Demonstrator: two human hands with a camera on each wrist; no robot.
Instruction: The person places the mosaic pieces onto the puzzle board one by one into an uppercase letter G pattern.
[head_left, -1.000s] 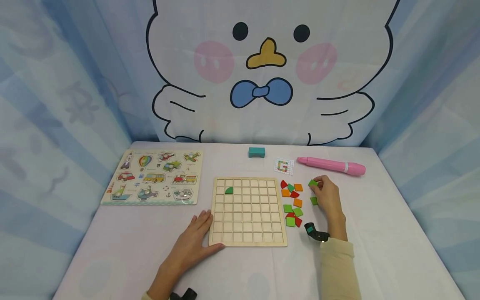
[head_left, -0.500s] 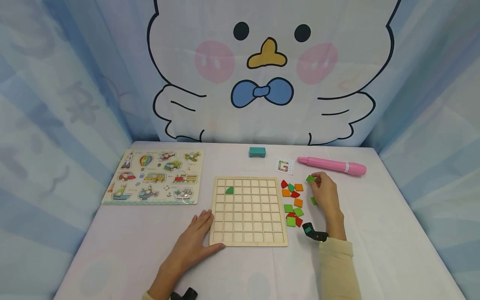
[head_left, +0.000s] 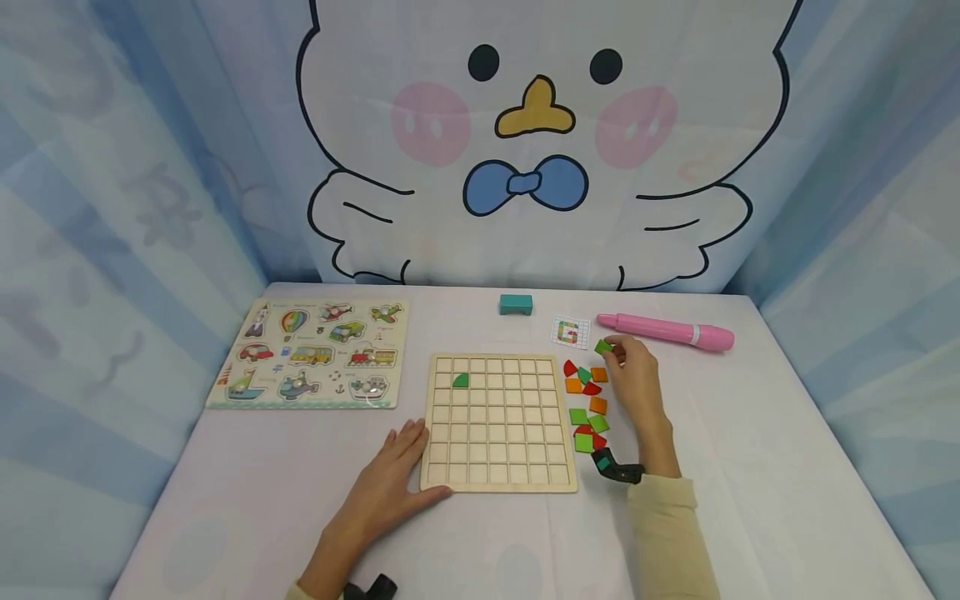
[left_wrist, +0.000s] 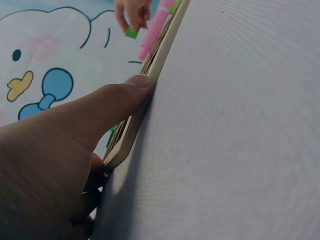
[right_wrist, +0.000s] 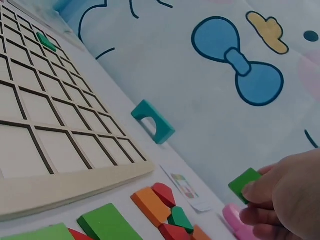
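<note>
My right hand (head_left: 636, 379) pinches a green square tile (right_wrist: 245, 185) between thumb and fingers, beside the pink marker-shaped stick (head_left: 667, 331) and small pattern card (head_left: 572, 332). My left hand (head_left: 386, 479) rests at the near left corner of the wooden grid board (head_left: 501, 490). Its thumb (left_wrist: 122, 95) lies along the board's near edge, and its other fingers reach the left side. One dark green quarter-round tile (head_left: 461, 380) sits in a cell near the board's far left. To the board's right lie loose red, orange and green tiles (head_left: 583, 443).
A picture puzzle board (head_left: 307, 354) with vehicles lies at the left of the white-covered table (head_left: 750, 500). Behind the grid board stands a teal arch block (head_left: 516, 305). A cartoon-printed curtain (head_left: 525, 242) hangs along the table's far edge.
My right hand has moved left and away from me with the green tile, toward the pattern card. Another green tile below it is now hidden by the hand. The left hand stays still.
</note>
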